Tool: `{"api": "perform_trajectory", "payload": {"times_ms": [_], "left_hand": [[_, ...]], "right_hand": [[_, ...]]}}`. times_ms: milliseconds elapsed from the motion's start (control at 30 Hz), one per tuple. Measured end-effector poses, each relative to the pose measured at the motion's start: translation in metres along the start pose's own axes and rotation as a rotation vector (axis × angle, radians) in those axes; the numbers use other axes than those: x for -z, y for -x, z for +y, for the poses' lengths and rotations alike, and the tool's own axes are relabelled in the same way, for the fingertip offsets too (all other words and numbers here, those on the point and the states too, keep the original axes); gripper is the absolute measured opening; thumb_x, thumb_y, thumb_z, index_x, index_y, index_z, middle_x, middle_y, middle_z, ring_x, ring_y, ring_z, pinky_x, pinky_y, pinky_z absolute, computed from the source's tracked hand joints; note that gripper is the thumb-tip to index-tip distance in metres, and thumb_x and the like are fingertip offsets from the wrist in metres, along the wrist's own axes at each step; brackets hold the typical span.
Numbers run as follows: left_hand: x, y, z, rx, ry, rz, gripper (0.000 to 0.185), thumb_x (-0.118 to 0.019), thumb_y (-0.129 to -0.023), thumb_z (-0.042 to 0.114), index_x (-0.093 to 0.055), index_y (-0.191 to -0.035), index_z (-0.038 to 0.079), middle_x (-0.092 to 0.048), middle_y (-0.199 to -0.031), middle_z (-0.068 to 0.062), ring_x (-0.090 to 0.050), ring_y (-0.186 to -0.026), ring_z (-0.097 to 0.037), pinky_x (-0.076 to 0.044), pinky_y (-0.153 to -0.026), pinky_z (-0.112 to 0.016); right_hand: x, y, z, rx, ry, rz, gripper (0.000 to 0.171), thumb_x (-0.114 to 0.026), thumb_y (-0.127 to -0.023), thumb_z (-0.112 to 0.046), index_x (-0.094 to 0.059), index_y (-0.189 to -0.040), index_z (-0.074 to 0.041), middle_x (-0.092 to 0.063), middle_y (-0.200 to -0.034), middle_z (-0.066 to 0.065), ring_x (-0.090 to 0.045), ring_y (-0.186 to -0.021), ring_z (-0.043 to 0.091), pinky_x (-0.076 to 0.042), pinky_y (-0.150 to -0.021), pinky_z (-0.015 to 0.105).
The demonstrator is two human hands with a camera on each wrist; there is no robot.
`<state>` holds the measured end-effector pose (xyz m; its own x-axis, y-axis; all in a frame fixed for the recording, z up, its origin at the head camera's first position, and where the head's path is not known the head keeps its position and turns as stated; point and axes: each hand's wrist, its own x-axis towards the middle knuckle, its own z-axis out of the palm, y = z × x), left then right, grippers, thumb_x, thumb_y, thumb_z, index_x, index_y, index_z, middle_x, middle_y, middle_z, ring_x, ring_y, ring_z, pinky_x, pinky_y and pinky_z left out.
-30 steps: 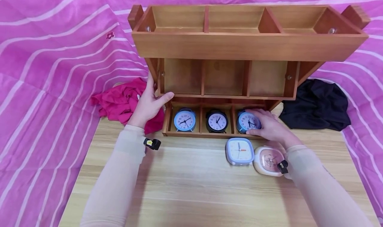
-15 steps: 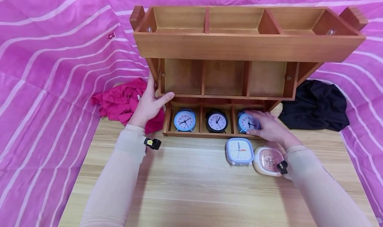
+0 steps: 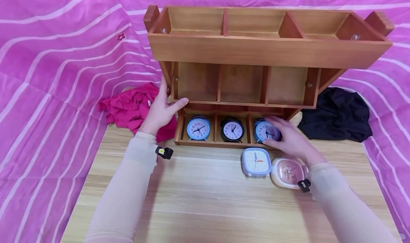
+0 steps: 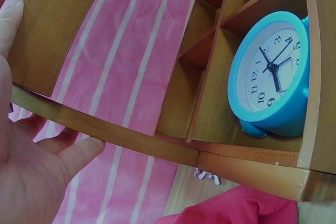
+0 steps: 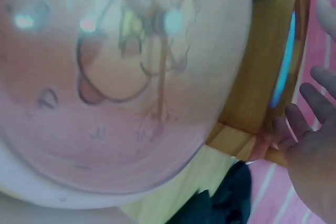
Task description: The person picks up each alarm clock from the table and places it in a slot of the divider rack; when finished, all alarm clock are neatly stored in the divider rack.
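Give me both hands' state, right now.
Left hand: holding the side of the wooden shelf.
Right hand: open around the rightmost blue alarm clock; contact unclear.

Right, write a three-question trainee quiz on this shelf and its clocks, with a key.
1. Multiple choice: How many clocks sit in the bottom row of the shelf? A: two; B: three; C: four.
2. True or false: The left hand is on the black cloth.
3. Fill in: The right hand is at that row's rightmost clock in the head view, whose case is ____.

Key:
1. B
2. False; it is at the shelf's left side.
3. Blue
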<state>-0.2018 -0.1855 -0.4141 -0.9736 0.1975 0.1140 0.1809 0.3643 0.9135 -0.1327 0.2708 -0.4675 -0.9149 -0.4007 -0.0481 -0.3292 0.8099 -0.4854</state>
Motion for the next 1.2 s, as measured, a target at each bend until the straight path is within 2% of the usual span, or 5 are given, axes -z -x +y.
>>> {"api": "perform_trajectory", "payload": {"times_ms": [267,400,633,833,1200], "left_hand": [[-0.003,-0.004,0.002,0.014,-0.042,0.002,0.107,-0.076,-0.093,0.048,0.005,-0.161,0.056,-0.020,-0.171,0.012,-0.032,-0.155,-0.025,-0.049,-0.109,-0.052],[-0.002,-0.003,0.004,0.033,-0.037,0.007,0.107,-0.077,-0.092,0.050,0.004,-0.161,0.057,-0.021,-0.171,0.013,-0.031,-0.155,-0.025,-0.049,-0.109,-0.053],[-0.001,-0.002,0.005,0.000,-0.034,0.009,0.106,-0.077,-0.093,0.046,0.003,-0.162,0.055,-0.022,-0.171,0.012,-0.034,-0.154,-0.024,-0.049,-0.109,-0.052],[-0.001,-0.003,0.004,-0.001,-0.016,0.003,0.107,-0.077,-0.094,0.041,0.003,-0.163,0.053,-0.022,-0.171,0.010,-0.034,-0.154,-0.024,-0.048,-0.111,-0.052],[0.001,-0.001,0.000,-0.019,-0.020,0.005,0.105,-0.076,-0.095,0.040,0.002,-0.162,0.054,-0.024,-0.171,0.010,-0.037,-0.152,-0.023,-0.049,-0.111,-0.051]], "right_hand": [[-0.001,0.025,-0.030,0.019,-0.048,0.014,0.088,-0.088,-0.082,-0.047,-0.050,-0.155,-0.013,-0.044,-0.158,0.020,-0.038,-0.142,0.048,-0.033,-0.112,0.073],[-0.005,0.035,-0.043,0.030,-0.007,-0.011,0.099,-0.090,-0.075,-0.058,-0.051,-0.154,-0.014,-0.048,-0.154,0.020,-0.041,-0.139,0.045,-0.038,-0.110,0.070],[-0.015,0.044,-0.057,0.046,0.034,-0.018,0.100,-0.097,-0.063,-0.058,-0.058,-0.146,-0.016,-0.057,-0.143,0.012,-0.051,-0.133,0.038,-0.044,-0.106,0.064],[-0.027,0.048,-0.063,-0.005,0.065,-0.059,0.097,-0.099,-0.063,-0.054,-0.060,-0.144,-0.016,-0.058,-0.143,0.011,-0.054,-0.132,0.038,-0.044,-0.107,0.064],[-0.046,0.048,-0.065,0.026,0.091,-0.001,0.093,-0.100,-0.063,-0.048,-0.062,-0.141,-0.014,-0.060,-0.133,0.010,-0.060,-0.121,0.036,-0.048,-0.102,0.062]]}}
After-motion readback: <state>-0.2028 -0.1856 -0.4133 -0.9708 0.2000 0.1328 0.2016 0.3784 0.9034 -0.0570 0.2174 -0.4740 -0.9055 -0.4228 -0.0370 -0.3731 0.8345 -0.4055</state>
